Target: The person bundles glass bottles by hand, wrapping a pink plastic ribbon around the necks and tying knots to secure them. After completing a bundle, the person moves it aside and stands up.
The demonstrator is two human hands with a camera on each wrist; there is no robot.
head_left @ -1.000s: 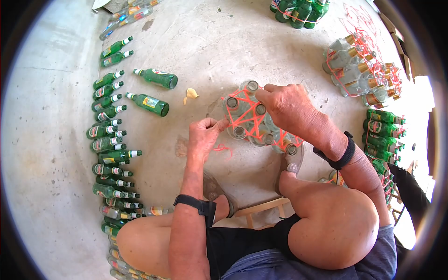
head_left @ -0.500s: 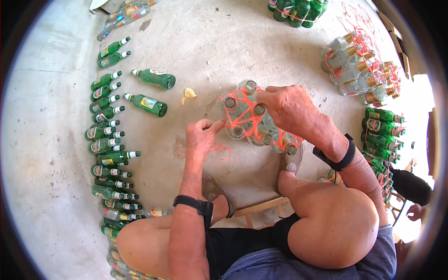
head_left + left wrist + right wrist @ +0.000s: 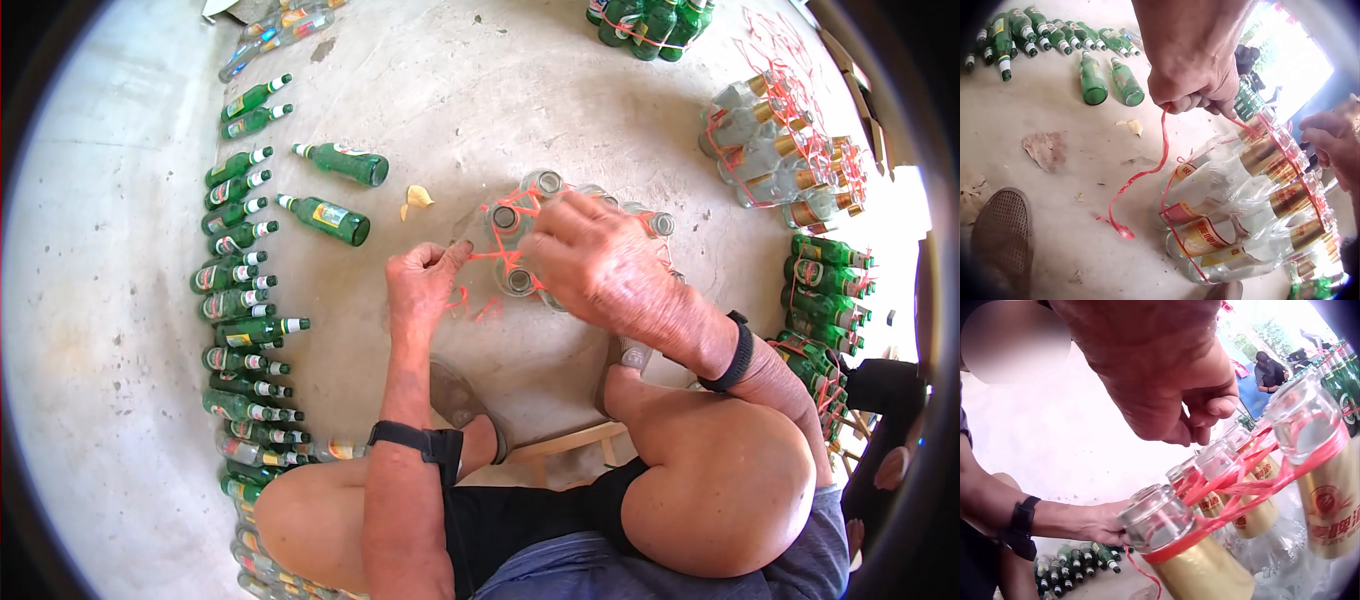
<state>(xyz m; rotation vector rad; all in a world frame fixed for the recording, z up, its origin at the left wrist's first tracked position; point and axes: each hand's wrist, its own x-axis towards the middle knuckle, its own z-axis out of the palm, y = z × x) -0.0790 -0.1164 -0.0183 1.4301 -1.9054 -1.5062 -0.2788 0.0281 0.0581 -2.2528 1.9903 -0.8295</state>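
Several tied bottles (image 3: 1217,187), head: rims (image 3: 548,182), wrists: labels (image 3: 1205,237)

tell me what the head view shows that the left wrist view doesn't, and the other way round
Only the head view shows the pale wooden frame and the person's bare, bent knees. Only the left wrist view shows red-and-gold printed paper labels low on the nearest tied bundle of clear glass bottles. Both show that bundle, the left grip pinching red plastic ribbon, and a row of green glass bottles.

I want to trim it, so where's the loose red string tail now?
In the left wrist view, the loose red string tail hangs from the left hand, just left of the tied clear glass bottles.
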